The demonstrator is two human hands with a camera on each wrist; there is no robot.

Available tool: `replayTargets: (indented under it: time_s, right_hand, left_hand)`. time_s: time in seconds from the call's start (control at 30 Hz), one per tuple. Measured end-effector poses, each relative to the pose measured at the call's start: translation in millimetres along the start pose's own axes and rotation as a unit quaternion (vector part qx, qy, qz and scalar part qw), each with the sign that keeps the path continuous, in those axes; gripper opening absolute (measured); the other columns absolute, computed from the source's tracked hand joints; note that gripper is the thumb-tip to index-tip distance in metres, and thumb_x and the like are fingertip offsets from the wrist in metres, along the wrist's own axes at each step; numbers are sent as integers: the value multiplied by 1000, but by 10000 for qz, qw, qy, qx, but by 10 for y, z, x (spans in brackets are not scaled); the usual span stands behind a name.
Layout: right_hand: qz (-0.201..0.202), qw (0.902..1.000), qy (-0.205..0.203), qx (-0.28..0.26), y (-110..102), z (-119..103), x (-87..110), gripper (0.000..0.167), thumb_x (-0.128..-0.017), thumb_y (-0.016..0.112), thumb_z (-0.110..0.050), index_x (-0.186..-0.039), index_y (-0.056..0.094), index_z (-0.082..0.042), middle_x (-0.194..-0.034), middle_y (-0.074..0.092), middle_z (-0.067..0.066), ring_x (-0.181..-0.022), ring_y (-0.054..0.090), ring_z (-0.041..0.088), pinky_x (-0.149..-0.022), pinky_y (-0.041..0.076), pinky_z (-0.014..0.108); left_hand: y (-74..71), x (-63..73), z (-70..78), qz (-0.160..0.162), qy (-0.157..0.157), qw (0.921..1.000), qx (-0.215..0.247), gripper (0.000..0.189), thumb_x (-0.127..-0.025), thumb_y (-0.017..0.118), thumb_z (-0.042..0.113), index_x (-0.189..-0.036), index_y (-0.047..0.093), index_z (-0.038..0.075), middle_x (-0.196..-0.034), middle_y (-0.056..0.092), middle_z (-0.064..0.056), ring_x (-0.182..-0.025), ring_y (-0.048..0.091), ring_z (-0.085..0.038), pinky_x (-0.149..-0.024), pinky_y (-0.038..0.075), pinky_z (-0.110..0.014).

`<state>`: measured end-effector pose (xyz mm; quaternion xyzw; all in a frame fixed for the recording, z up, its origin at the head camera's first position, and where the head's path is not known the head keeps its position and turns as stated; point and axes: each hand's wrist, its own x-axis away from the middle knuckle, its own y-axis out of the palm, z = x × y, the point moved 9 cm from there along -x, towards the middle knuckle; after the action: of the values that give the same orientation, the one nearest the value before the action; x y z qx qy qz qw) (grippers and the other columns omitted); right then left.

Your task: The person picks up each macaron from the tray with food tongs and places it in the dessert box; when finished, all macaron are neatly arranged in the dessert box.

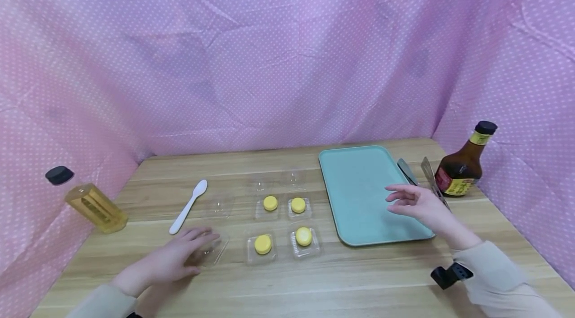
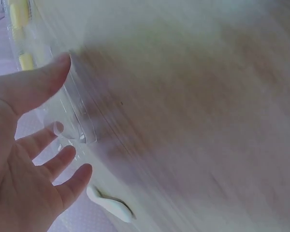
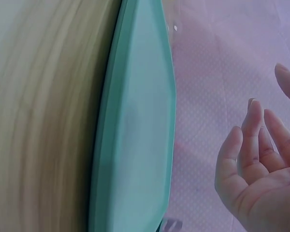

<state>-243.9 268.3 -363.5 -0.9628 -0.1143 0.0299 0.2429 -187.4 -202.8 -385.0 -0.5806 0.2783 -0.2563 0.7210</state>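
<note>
By the tray [image 1: 366,200], empty right hand [image 1: 415,203] raised, fingers [image 3: 253,121] parted — left hand [image 1: 175,256] spread, perhaps touching clear plastic [image 1: 218,249]

The tabletop [image 1: 251,293] is pale, streaked wood. A black-capped bottle of amber liquid [image 1: 101,210] stands by its left edge, with a white spoon [image 1: 187,208] lying inward of it. Clear plastic containers [image 1: 261,259] sit around the middle. Toward the right edge, a teal tray [image 1: 366,193] reaches near the far edge; beside it are metal utensils [image 1: 406,170] and a brown bottle [image 1: 459,168].
</note>
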Motion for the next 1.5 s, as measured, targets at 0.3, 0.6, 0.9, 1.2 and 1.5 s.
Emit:
replayTargets:
  time_s: [0.3,0.6,0.9,1.2,1.5]
  right_hand:
    - [-394,9987,-122,-305,351,-93,-124,56,-87,68,-15,-133,46,9,-113,60,26,-89,59,2,-77,54,21]
    - [-719,9954,-163,-605,646,-215,-189,57,-86,69,-15,-132,46,10,-112,60,25,-90,58,6,-78,54,22]
    - [-864,9939,-302,-623,856,-286,-234,54,-85,70,-14,-129,49,11,-108,63,22,-90,59,7,-77,54,21]
    - [-964,9928,-341,-617,1056,-337,-277,51,-85,70,-11,-128,51,9,-109,63,23,-96,61,20,-77,54,21]
    - [-952,9928,-708,-133,1205,-478,-294,43,-84,69,-8,-122,56,9,-103,65,18,-93,60,23,-77,52,23]
  left_hand:
    - [14,-82,-45,-102,-241,9996,92,69,-67,82,16,-129,54,7,-116,54,-7,-102,52,-21,-85,51,-40]
    - [36,-110,-68,-191,-456,9985,217,68,-68,82,23,-127,54,5,-122,56,-14,-109,54,-31,-90,48,-48]
    - [24,-137,6,-136,-20,9998,174,69,-65,84,23,-125,55,6,-120,57,-9,-105,55,-24,-88,49,-43]
    - [10,-164,-14,-62,-284,9994,190,67,-68,83,29,-124,55,4,-111,55,-1,-89,50,-8,-75,49,-29]
    - [-37,-169,-67,531,-770,9949,369,69,-70,81,28,-129,52,6,-116,54,-4,-95,53,-13,-80,52,-34]
